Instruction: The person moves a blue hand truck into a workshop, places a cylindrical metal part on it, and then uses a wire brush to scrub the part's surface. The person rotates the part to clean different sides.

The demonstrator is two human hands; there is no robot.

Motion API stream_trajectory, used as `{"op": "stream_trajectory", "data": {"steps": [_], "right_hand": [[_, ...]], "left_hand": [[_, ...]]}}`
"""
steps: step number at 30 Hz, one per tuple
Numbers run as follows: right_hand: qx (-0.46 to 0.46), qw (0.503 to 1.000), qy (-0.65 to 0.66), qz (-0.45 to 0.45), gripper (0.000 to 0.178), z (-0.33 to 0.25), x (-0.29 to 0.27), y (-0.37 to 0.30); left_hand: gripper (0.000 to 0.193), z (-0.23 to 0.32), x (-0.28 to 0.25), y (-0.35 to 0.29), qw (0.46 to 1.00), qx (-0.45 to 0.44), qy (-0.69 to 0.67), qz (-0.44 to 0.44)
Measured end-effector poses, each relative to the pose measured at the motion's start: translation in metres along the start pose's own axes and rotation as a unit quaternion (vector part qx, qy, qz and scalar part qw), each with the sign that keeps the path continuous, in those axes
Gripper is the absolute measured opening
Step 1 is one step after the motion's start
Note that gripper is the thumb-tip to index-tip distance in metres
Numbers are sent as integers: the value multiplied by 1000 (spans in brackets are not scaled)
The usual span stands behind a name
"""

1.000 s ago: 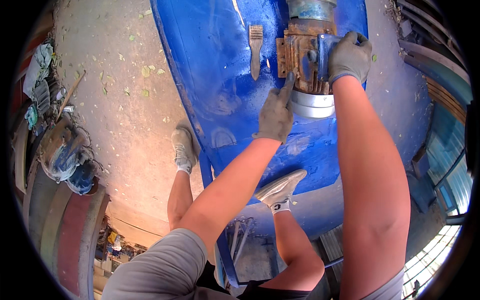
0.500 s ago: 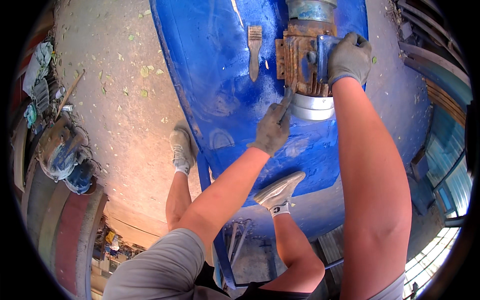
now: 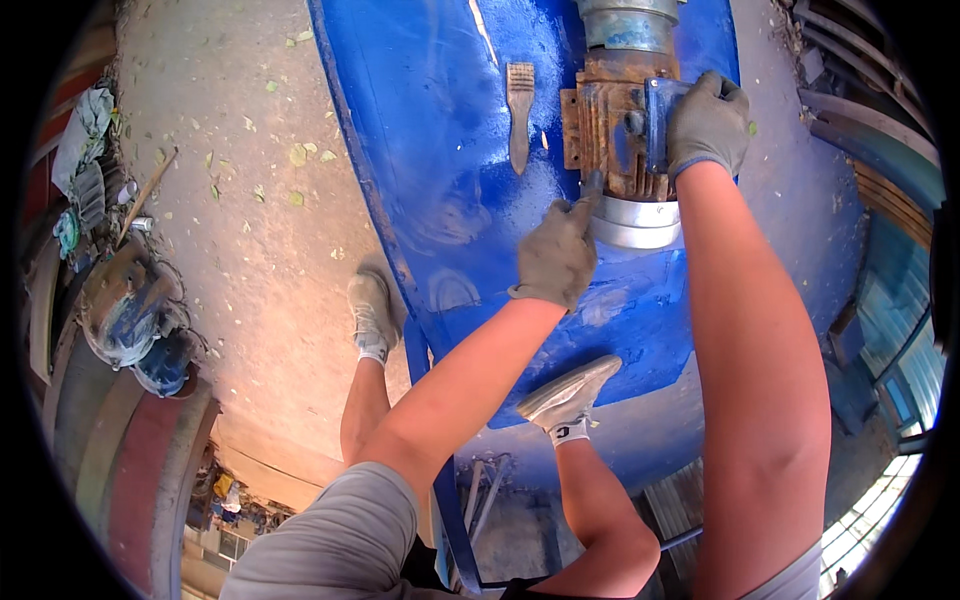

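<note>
A rusty finned electric motor point(image 3: 610, 130) lies on a blue-painted metal surface point(image 3: 420, 170), with a silver end cover point(image 3: 636, 224) on its near end and a blue-green section point(image 3: 630, 22) at the far end. My right hand point(image 3: 708, 122), in a grey glove, is closed on the blue box point(image 3: 657, 112) at the motor's right side. My gloved left hand point(image 3: 556, 255) is closed at the motor's near left corner; a dark narrow tip, finger or tool, points at the fins. Left of the motor lies a flat brush point(image 3: 519, 115) with a worn handle.
My shoe point(image 3: 572, 393) rests by the blue sheet's near edge; the other shoe point(image 3: 374, 310) stands on the concrete floor point(image 3: 260, 260). Cloth and plastic bags point(image 3: 125, 305) lie along the left. Curved metal pieces point(image 3: 870, 130) line the right.
The whole view has shifted slightly, so everything sits a little lower and to the right. My left hand has turned a little at the motor's corner; the right hand keeps its grip.
</note>
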State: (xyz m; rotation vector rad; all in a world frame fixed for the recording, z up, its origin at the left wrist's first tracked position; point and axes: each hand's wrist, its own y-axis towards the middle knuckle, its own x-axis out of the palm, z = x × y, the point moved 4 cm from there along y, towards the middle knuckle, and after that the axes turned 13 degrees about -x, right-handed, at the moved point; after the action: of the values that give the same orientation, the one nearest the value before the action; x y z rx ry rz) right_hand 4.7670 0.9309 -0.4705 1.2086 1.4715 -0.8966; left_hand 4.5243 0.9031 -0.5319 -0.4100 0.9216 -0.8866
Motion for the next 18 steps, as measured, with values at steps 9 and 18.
{"op": "stream_trajectory", "data": {"steps": [9,18], "right_hand": [[0,1000,16,7,55,9,1,7],[12,1000,7,-6,55,5,-1,4]], "left_hand": [[64,25,1,11,998,-38,-41,11],[70,-8,24,-20,995,-52,-30,-81]]}}
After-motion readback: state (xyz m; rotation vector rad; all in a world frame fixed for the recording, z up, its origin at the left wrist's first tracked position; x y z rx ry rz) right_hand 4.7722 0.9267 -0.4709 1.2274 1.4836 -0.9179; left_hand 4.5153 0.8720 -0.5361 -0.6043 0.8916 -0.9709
